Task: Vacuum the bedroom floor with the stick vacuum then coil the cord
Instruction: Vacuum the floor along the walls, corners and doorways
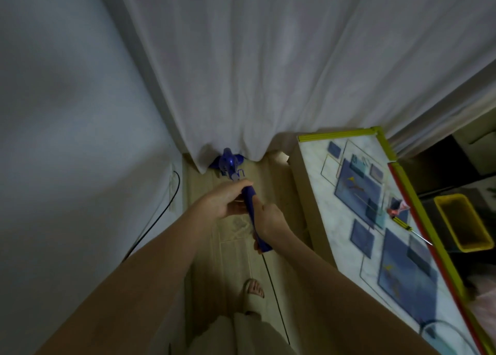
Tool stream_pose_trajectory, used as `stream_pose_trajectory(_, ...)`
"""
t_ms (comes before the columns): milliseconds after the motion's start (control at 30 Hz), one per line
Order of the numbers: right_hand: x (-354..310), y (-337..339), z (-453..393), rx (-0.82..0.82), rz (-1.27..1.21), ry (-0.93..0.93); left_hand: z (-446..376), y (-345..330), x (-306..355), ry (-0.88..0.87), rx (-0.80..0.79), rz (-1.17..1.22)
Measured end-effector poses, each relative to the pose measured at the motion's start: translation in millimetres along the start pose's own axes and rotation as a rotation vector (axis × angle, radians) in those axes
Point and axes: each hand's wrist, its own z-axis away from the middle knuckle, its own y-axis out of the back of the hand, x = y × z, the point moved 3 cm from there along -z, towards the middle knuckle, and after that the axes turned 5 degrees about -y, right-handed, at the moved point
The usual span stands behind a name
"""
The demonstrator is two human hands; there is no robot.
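Two hands on vacuum point(228, 164): my left hand point(228, 201) and right hand point(271, 220) grip its handle. Head at floor point(271, 190) far edge, under curtain point(268, 72). Vacuuming apparently underway; cord point(276, 301) trails uncoiled, coiling still left.

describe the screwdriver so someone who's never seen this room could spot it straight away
Start at the patterned table with blue squares and a yellow-green edge, right of the person's arms. Near its far-right edge lies the screwdriver, close to a small red object. Its yellow handle with dark stripes and thin metal shaft set it apart.
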Motion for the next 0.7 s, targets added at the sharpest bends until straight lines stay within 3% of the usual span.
stream_pose_trajectory(200, -20.5, 16.7, 4.0, -0.012, 0.077, 0.112, -5.9, -6.0, 15.3, -0.021, 0.013, 0.012)
stream_pose_trajectory(433, -9.6, 16.5, 26.7, -0.017, 0.263, 0.130, 9.6, -10.7, -1.7, 0.005, 0.019, 0.042)
stream_pose_trajectory(700, 0.9, 28.5, 74.8, -0.057, 0.300, 0.137, 44.6, -19.6, -13.0, 0.023, -0.023, 0.045)
